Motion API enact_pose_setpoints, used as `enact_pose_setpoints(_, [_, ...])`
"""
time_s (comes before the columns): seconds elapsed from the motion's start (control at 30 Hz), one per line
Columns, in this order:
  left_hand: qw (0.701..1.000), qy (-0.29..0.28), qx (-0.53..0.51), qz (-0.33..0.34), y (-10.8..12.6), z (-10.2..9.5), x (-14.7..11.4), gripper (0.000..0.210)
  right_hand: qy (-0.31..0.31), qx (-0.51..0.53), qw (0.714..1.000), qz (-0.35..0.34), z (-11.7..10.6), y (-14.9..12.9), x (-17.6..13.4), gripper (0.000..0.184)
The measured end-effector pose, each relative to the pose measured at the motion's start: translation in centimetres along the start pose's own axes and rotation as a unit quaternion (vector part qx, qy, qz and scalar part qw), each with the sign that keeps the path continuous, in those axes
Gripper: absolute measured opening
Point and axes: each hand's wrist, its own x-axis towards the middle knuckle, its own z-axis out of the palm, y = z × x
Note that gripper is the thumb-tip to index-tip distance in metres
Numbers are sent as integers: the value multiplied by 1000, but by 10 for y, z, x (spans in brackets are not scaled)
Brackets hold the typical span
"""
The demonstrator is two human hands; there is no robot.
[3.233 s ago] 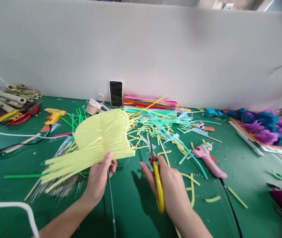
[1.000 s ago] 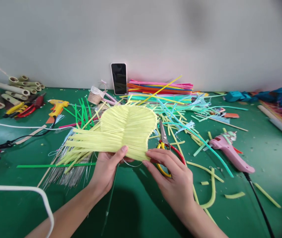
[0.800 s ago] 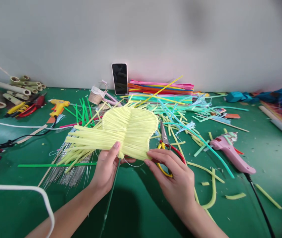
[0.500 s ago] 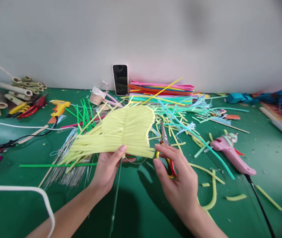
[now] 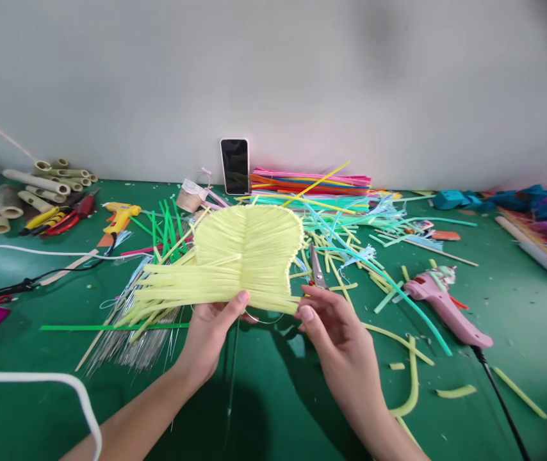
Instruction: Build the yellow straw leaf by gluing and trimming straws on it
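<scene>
Head: hands (image 5: 211, 330) (image 5: 343, 349) over littered green table (image 5: 518, 330); grey wall (image 5: 134, 96).

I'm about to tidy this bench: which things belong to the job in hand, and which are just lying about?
Likely in the job:
pale yellow piece, gripped by the left hand, with the right hand at one end
scissors, partly behind the right hand

Seemingly just lying about:
phone
bamboo tubes
yellow glue gun
pink glue gun

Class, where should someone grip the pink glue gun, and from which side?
Probably by the handle of the pink glue gun, coming from the right: it slants out that way, away from the body, with the cord leaving its end.
</scene>
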Motion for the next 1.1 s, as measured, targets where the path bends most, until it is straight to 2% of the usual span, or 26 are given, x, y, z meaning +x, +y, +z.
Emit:
enact_pose_setpoints(0.27, [1000,-6,17,13,2,-4,3,27,-22,-27,997,67,1,2,4,43])
enact_pose_setpoints(0.43, [997,-56,44,23,3,-5,1,23,-8,81,995,60,2,0,4,36])
enact_pose_setpoints(0.6, [996,-58,70,19,4,-6,1,24,11,164,984,75,3,-2,6,27])
enact_pose_setpoints(0.7, [995,-63,73,11,5,-7,2,25,-7,201,976,85,0,-6,7,21])
enact_pose_setpoints(0.77, [996,-71,49,2,5,-7,2,30,-45,221,970,90,-1,-8,7,21])
enact_pose_setpoints(0.83, [996,-84,31,-3,5,-5,1,33,-90,240,961,104,0,-10,6,24])
enact_pose_setpoints(0.9, [995,-97,31,-3,6,-2,-2,33,-110,256,951,132,4,-12,4,34])
enact_pose_setpoints(1.0, [993,-112,30,-15,8,4,-6,30,-77,262,949,161,10,-12,0,52])
enact_pose_setpoints(1.1, [994,-101,14,-27,9,7,-9,29,-59,265,949,163,13,-10,-3,65])
